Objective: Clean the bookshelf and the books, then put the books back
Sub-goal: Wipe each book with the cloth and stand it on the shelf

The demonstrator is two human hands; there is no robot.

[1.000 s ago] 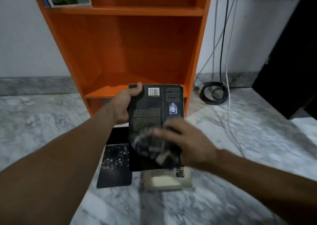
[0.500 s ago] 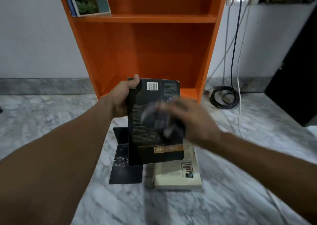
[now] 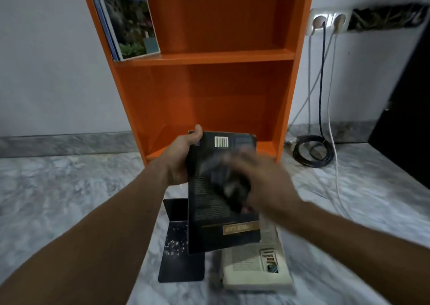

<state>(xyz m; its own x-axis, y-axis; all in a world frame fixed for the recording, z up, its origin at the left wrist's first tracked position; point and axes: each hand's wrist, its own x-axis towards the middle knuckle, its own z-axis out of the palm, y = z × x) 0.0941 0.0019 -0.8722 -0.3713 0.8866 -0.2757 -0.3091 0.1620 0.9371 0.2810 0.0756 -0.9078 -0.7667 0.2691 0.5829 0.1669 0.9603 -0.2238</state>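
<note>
My left hand (image 3: 178, 159) grips the left edge of a black paperback (image 3: 209, 211), back cover up with its barcode at the top, held above the floor in front of the orange bookshelf (image 3: 209, 90). My right hand (image 3: 263, 183) is blurred with motion and presses a dark cloth (image 3: 226, 180) against the cover. Under the held book lie a dark book with white specks (image 3: 179, 255) and a cream book (image 3: 253, 267) on the marble floor. A large photo book (image 3: 130, 18) leans at the left of the upper shelf. The lower shelf compartment holds nothing.
Wall sockets (image 3: 328, 21) sit to the right of the shelf, with cables hanging down to a black coil (image 3: 313, 151) on the floor. A dark piece of furniture (image 3: 409, 118) stands at the far right. Marble floor (image 3: 58, 200) spreads to the left.
The view has tilted up, showing more of the shelf. My right hand and the cloth moved up the cover from its lower part to its middle. The left hand keeps its hold.
</note>
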